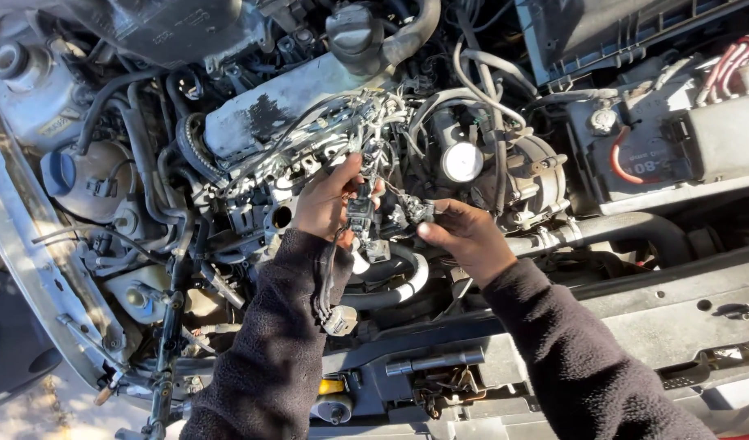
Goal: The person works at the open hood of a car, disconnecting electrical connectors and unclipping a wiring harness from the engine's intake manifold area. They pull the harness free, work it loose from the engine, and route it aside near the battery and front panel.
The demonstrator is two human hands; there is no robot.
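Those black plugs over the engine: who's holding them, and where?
Left hand pinches one black connector by its body; right hand grips another connector at its end.

Both arms wear long dark sleeves (260,358) of a fuzzy, fleece-like cloth — nearly black, with a slight brownish cast in the sun. The cuffs reach the wrists, and the hands (325,204) are bare — no gloves, rings or watch showing.

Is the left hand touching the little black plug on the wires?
Touching. The head view shows the left hand with its fingers wrapped around the black plug, no gap between them. The right hand pinches the neighbouring connector.
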